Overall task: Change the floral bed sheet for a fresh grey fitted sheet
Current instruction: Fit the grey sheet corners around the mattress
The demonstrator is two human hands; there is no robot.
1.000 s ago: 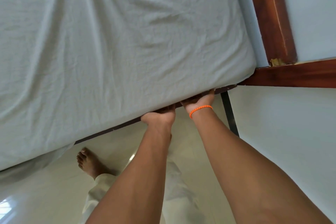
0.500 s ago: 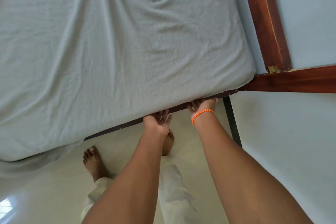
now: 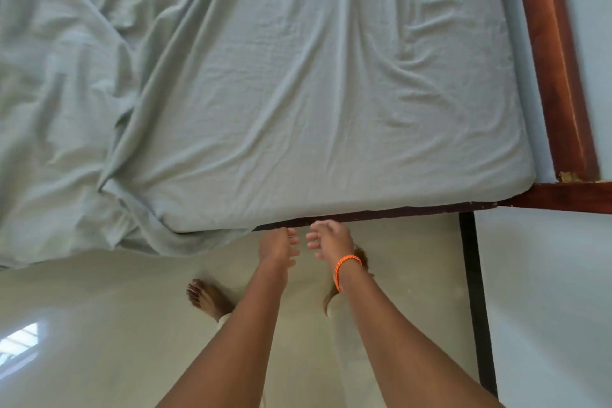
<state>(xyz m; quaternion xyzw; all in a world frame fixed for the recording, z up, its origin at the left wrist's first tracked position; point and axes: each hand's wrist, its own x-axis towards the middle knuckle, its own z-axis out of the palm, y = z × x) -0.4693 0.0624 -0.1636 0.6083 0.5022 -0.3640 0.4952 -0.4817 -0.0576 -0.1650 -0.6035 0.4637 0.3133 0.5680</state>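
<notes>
The grey fitted sheet [image 3: 298, 83] covers the mattress, stretched flat over the near right corner and bunched in loose folds on the left, where it hangs over the edge. My left hand [image 3: 277, 245] and my right hand [image 3: 331, 238], with an orange band on its wrist, hover just in front of the mattress edge. Their fingers are loosely spread and hold nothing. No floral sheet is in view.
A reddish wooden bed frame [image 3: 556, 69] runs along the right side and turns at the corner. The dark bed rail [image 3: 381, 214] shows under the mattress. My bare foot [image 3: 207, 296] stands on the pale glossy floor [image 3: 99, 325]. A dark strip [image 3: 477, 301] borders the wall.
Both hands have come out from under the mattress edge and let go of the sheet. My view has pulled back, showing more of the bed and its rumpled left side.
</notes>
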